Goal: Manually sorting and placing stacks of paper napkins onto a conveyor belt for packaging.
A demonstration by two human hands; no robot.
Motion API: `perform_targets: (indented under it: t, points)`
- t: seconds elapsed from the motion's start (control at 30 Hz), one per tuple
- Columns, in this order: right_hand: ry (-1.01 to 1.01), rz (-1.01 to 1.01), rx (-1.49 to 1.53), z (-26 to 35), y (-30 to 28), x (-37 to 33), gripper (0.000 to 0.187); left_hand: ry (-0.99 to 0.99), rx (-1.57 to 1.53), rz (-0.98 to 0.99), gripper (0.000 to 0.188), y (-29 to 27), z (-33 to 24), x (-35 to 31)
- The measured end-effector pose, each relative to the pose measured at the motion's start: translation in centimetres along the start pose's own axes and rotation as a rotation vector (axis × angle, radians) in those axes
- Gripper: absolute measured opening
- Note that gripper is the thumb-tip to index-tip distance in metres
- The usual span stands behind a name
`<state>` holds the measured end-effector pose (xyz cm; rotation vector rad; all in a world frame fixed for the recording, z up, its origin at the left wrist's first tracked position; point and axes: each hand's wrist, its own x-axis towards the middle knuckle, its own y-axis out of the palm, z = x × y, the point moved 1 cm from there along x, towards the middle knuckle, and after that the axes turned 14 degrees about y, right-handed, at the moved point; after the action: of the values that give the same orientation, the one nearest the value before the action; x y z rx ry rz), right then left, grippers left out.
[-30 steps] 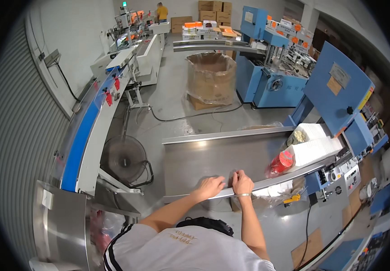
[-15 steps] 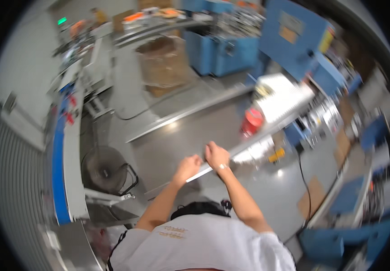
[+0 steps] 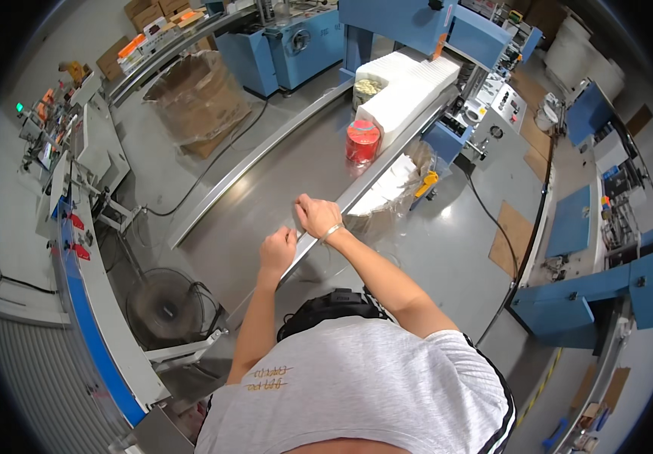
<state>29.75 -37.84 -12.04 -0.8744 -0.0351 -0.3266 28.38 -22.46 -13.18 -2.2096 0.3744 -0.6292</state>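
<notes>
My left hand (image 3: 276, 250) is closed, its fingers curled in, over the near rim of a long metal table (image 3: 266, 204) with raised edges. Close beside it, a little further off and to the right, my right hand (image 3: 317, 216) is also curled closed, a bracelet at its wrist. What either hand holds, if anything, is hidden by the fingers. Further along the table stands a red roll (image 3: 363, 141) with clear wrap around its lower part. Behind it lies a long white stack (image 3: 409, 94) of thin pieces, with a yellow-green roll-like item (image 3: 368, 91) next to it.
A fan (image 3: 161, 305) stands on the floor at left, beside a blue-edged conveyor (image 3: 103, 333). Beyond the table are a plastic-lined carton (image 3: 197, 102) and a blue machine (image 3: 303, 49). A clear bag with white pieces (image 3: 387, 185) hangs below the right rim. A black cable (image 3: 497, 219) crosses the floor.
The view has swung to the right, so the table and the red roll appear further left. Both hands stay closed and close together near the table's rim.
</notes>
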Motion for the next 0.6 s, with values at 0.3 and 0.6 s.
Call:
perform_targets:
  t: [0.3, 0.6]
  points:
    - [-0.014, -0.021, 0.03, 0.4, -0.2, -0.1, 0.017, -0.076, 0.006, 0.053, 0.03, -0.3, 0.0, 0.1]
    - [-0.013, -0.006, 0.024, -0.2, 0.0, 0.4, 0.018, -0.196, -0.035, 0.142, 0.033, -0.2, 0.1, 0.9]
